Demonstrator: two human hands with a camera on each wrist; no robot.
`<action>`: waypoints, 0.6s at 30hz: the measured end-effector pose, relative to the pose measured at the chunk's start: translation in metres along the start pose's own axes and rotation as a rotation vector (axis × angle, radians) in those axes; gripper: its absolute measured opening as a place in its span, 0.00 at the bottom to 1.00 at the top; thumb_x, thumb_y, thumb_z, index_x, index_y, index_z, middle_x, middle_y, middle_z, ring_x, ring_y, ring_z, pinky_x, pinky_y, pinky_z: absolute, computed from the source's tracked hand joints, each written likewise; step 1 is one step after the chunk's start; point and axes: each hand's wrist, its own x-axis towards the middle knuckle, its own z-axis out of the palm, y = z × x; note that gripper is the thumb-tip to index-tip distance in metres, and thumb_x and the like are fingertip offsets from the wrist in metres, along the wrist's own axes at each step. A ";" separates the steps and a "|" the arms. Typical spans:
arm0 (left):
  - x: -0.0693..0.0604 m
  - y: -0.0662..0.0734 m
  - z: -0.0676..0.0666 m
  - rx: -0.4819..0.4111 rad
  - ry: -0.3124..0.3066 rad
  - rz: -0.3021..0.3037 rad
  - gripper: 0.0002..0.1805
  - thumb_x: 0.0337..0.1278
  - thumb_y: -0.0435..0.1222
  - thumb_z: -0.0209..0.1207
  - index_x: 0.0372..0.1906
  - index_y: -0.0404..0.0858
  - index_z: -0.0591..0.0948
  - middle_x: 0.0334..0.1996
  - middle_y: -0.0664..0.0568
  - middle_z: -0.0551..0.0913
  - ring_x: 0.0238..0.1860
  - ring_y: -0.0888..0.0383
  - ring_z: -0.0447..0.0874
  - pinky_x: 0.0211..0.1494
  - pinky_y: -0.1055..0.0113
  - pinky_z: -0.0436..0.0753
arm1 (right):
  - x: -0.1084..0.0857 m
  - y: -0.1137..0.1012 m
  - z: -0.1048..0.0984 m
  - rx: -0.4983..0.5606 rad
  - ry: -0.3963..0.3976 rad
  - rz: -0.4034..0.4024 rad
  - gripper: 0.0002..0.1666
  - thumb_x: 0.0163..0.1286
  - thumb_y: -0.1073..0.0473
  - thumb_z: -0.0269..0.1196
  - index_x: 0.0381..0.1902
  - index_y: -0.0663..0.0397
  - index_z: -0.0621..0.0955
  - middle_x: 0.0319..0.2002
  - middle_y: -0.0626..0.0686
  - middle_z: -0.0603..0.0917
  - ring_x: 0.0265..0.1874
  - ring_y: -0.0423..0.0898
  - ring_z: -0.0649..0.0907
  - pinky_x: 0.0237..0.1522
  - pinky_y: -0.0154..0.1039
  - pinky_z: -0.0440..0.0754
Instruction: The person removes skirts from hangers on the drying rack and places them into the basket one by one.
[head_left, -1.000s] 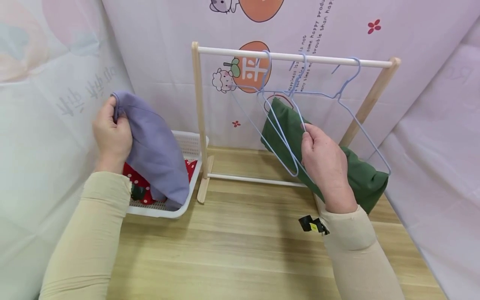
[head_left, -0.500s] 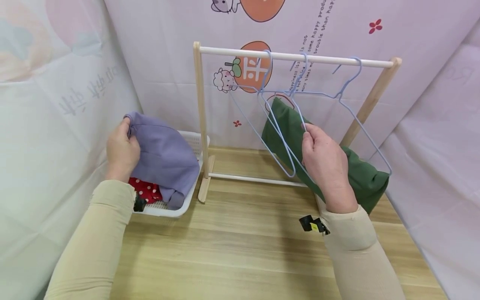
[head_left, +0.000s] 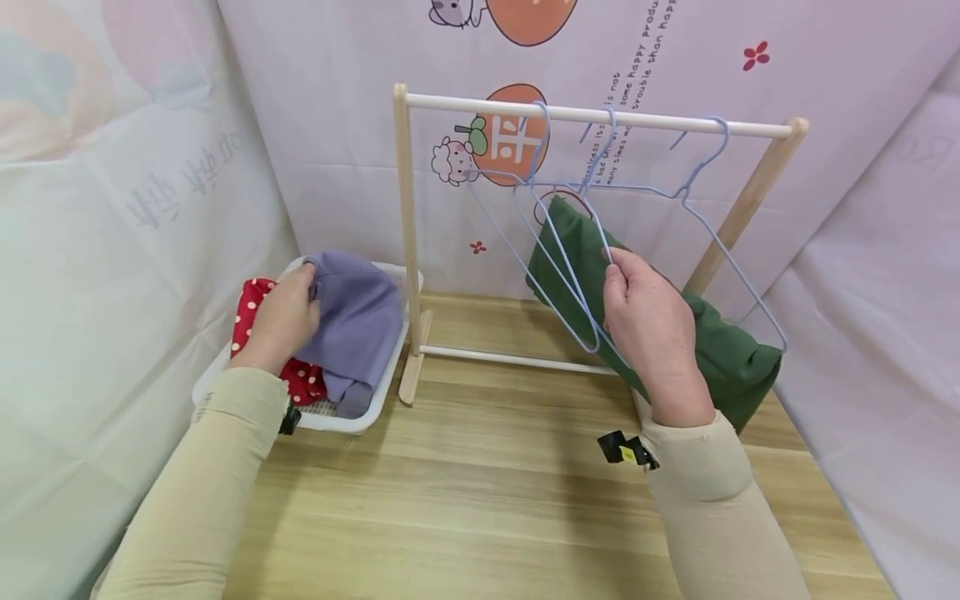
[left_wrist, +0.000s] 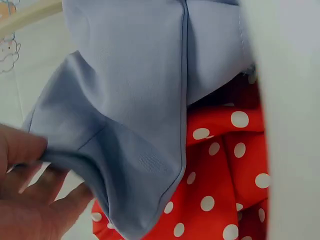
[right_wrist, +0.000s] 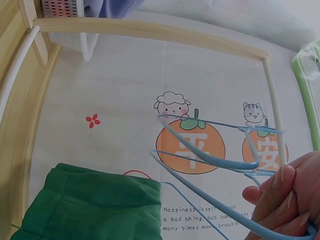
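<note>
My left hand pinches the edge of a purple garment at the white basket. In the left wrist view, thumb and fingers hold the seamed purple fabric by its edge. Under it and beside the hand lies red cloth with white dots. My right hand grips the side of a light blue hanger on the rack; its fingertips show on the wire in the right wrist view. Behind that hand, green cloth hangs at the bottom of the rightmost hanger.
A wooden rack with a white top rail stands on the wood-grain table. Another blue hanger hangs left of the held one. White printed sheets enclose the back and sides.
My left hand has moved right and down, lowering the purple garment into the basket. More of the red dotted cloth shows at the left. The right hand stays on the hanger.
</note>
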 end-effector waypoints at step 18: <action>-0.009 0.030 0.031 0.046 -0.363 0.117 0.34 0.58 0.51 0.70 0.55 0.27 0.74 0.45 0.39 0.81 0.44 0.46 0.80 0.52 0.48 0.83 | -0.001 0.001 0.000 0.003 0.017 -0.018 0.28 0.86 0.45 0.38 0.72 0.45 0.75 0.23 0.53 0.84 0.30 0.53 0.84 0.40 0.56 0.78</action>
